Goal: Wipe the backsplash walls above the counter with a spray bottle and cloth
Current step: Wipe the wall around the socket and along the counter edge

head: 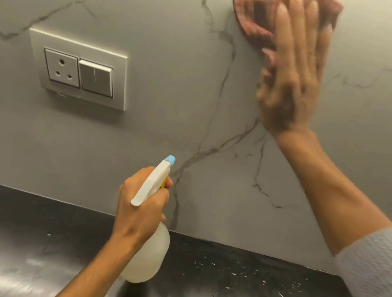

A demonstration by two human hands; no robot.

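1. the pink cloth [253,15] lies flat against the grey veined backsplash wall [158,25], high up and right of centre. it is motion-blurred, so this looks like the wiping step in hand.
2. the right hand [293,74] is spread, fingers extended upward, palm pressing the cloth to the wall; a grey sleeve [380,277] covers the forearm lower right.
3. the spray bottle [146,251], translucent white with a blue-tipped nozzle, is held low just above the black bench [269,290], nozzle tilted toward the wall.
4. the left hand [139,206] is wrapped closed around the bottle's neck; whether a finger is on the trigger, i cannot tell.
5. a socket-and-switch plate [78,69] sits on the wall to the left, well apart from the cloth.
6. next, i judge, the wipe should carry across or down the sprayed patch, with firm flat pressure; toward the left, spray should be kept off the socket.
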